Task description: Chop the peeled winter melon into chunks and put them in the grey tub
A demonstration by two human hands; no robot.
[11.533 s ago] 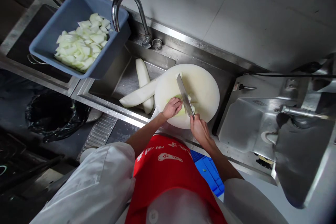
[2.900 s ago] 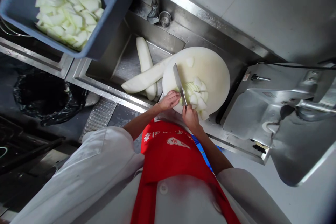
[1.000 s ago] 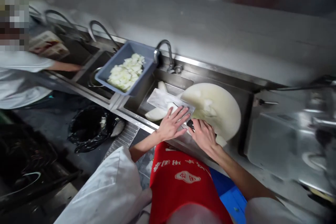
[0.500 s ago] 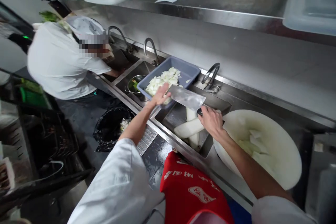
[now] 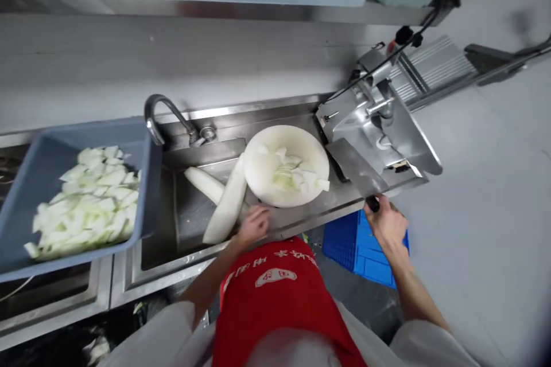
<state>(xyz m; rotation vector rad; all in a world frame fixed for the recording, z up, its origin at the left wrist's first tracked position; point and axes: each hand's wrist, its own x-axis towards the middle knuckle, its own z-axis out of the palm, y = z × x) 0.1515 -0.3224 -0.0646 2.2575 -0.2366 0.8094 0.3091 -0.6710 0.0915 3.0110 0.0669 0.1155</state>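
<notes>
Steel cleaver (image 5: 357, 167), handle wrapped up tight in the right grip (image 5: 385, 222), blade pointing away, right of the board (image 5: 263, 176). Left grip (image 5: 255, 222) is loosely curled by the board's near edge, can't tell if it's holding anything. Half a second ago that blade was by the tub (image 5: 149, 195). Chunks (image 5: 295, 173) on the board, more in the tub, pale gourds (image 5: 227, 206) in the sink (image 5: 189, 215).

Head view faces down toward the chopping board (image 5: 262, 176), seemingly near.
</notes>
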